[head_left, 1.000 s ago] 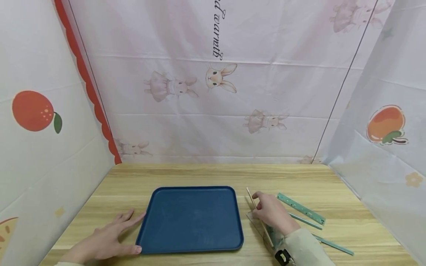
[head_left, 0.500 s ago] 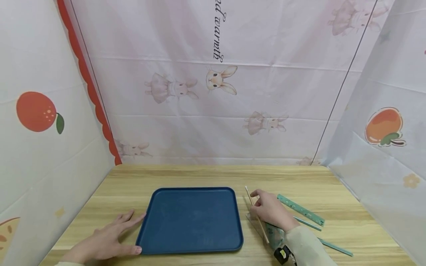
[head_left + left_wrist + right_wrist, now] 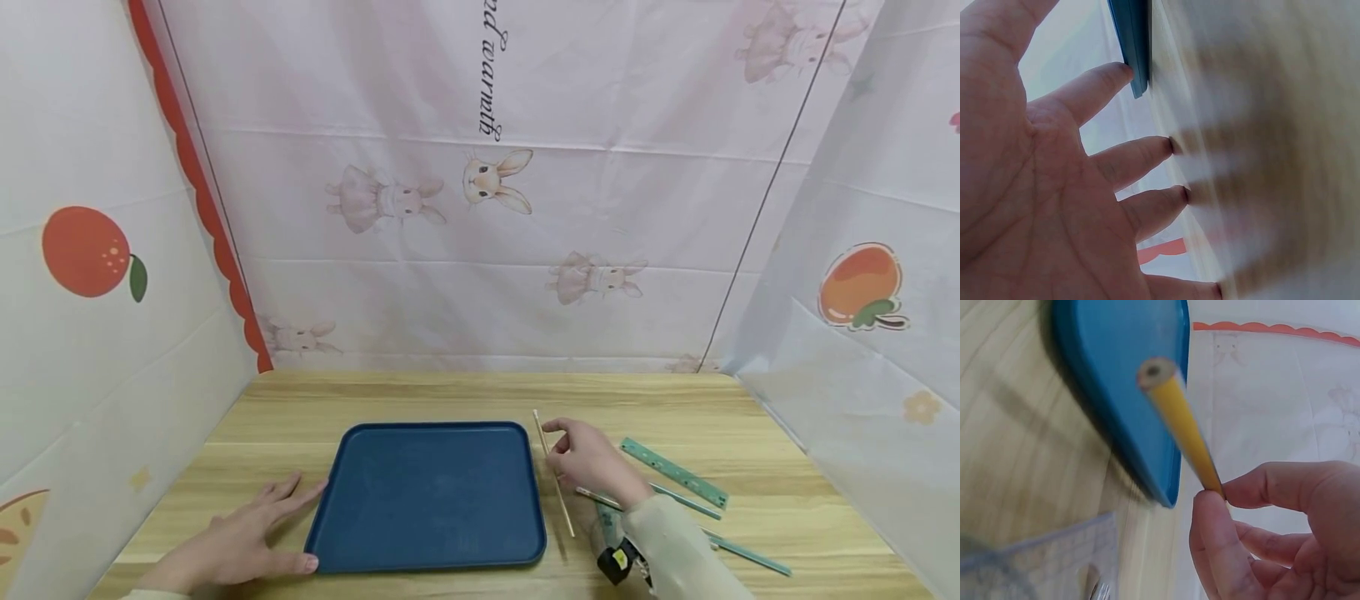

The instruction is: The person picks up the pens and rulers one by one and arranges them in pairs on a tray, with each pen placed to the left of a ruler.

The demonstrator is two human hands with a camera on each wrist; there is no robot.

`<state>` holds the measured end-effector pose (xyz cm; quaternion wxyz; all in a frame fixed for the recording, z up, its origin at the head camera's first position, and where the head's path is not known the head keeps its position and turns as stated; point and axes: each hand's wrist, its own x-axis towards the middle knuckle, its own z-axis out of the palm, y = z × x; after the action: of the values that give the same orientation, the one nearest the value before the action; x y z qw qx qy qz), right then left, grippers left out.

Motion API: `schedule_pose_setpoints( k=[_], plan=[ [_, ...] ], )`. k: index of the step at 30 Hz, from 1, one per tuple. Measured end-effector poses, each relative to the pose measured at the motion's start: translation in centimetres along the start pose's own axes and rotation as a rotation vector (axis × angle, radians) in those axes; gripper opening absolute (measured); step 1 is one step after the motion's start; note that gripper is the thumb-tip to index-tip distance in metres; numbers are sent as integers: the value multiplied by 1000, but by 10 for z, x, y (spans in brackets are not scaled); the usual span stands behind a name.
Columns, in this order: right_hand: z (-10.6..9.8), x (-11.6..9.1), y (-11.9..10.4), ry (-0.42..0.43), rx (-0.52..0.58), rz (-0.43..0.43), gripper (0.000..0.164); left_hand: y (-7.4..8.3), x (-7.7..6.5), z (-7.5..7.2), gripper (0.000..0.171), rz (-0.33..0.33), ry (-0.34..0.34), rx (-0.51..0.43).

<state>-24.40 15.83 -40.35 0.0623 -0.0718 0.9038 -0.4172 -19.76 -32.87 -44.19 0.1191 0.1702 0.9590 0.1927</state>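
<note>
A yellow pencil (image 3: 564,507) is pinched between the thumb and fingers of my right hand (image 3: 588,458), just right of the blue tray (image 3: 431,496). In the right wrist view the flat, unsharpened end of the pencil (image 3: 1185,428) points toward the camera, overlapping the tray (image 3: 1129,381). My left hand (image 3: 232,542) lies at the tray's left side, fingers spread and straight, index fingertip and thumb at the rim. The left wrist view has the index fingertip of the left hand (image 3: 1054,169) against the tray edge (image 3: 1132,44), other fingertips on the table.
A green ruler (image 3: 675,473) and green pencils (image 3: 686,502) lie right of my right hand. Under the right forearm another pencil (image 3: 597,498) partly shows. A transparent plastic drawing tool (image 3: 1054,562) lies on the table. Printed cloth walls (image 3: 450,308) enclose the back and sides.
My right hand has moved left toward the tray with the pencil, exposing another pencil beneath the forearm. The left hand and the tray have stayed in place.
</note>
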Motion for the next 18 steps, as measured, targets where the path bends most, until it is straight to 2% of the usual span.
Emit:
schedule_pose_setpoints(
  k=[8,14,18],
  plan=[
    [11,11,-10,-20,30,-33,55,2,0,-2,99,-10,-16,-26],
    [19,16,-19,-35,15,-56,53,-2,0,-1,99,18,4,-13],
    [26,18,-25,-48,32,-54,53,-6,0,-2,96,30,-13,-40]
  ],
)
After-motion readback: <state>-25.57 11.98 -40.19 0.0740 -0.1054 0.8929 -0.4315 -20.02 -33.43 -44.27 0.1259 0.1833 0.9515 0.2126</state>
